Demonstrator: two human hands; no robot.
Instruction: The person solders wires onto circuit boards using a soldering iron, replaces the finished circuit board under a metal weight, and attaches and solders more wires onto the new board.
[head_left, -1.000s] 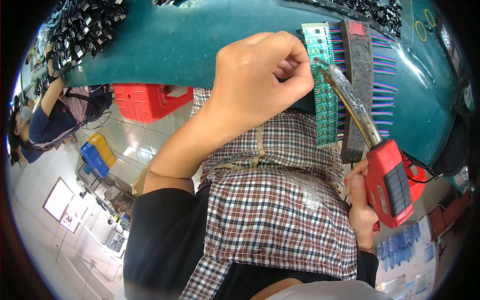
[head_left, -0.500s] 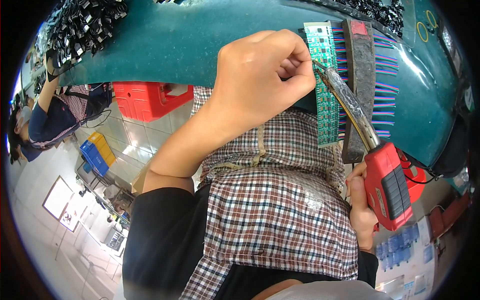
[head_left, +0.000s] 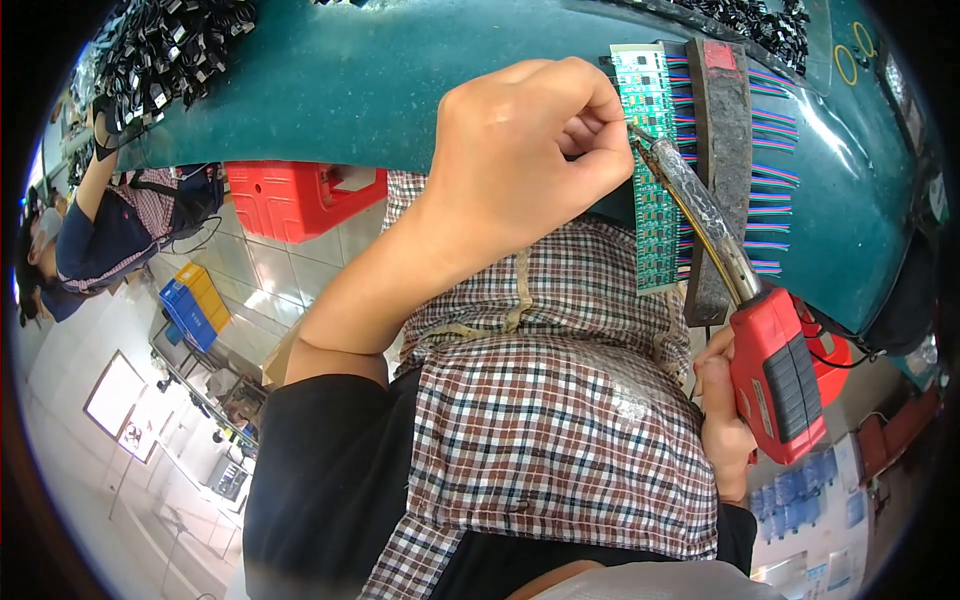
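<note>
My left hand (head_left: 530,150) is pinched closed at the left edge of a green circuit board panel (head_left: 655,225); what sits between thumb and fingertips is hidden. In my right hand (head_left: 722,430) is a red and black soldering iron (head_left: 772,375), gripped at its handle. Its long metal barrel slants up and left, so the tip meets the board's upper half close to my left fingertips. Along the board's right side lies a dark, rough bar (head_left: 722,150) with a red patch at its top. Thin multicoloured wires (head_left: 770,180) run from the board under this bar and fan out beyond it.
Heaps of black cables with connectors (head_left: 165,60) lie at the table's far left and far right. A red plastic stool (head_left: 290,200) stands below the green tabletop (head_left: 400,60). Another person (head_left: 110,220) sits at the left. Yellow rings (head_left: 846,64) lie at the far right.
Almost nothing differs. The board and my left hand have shifted very slightly to the right; the iron's tip stays at nearly the same spot.
</note>
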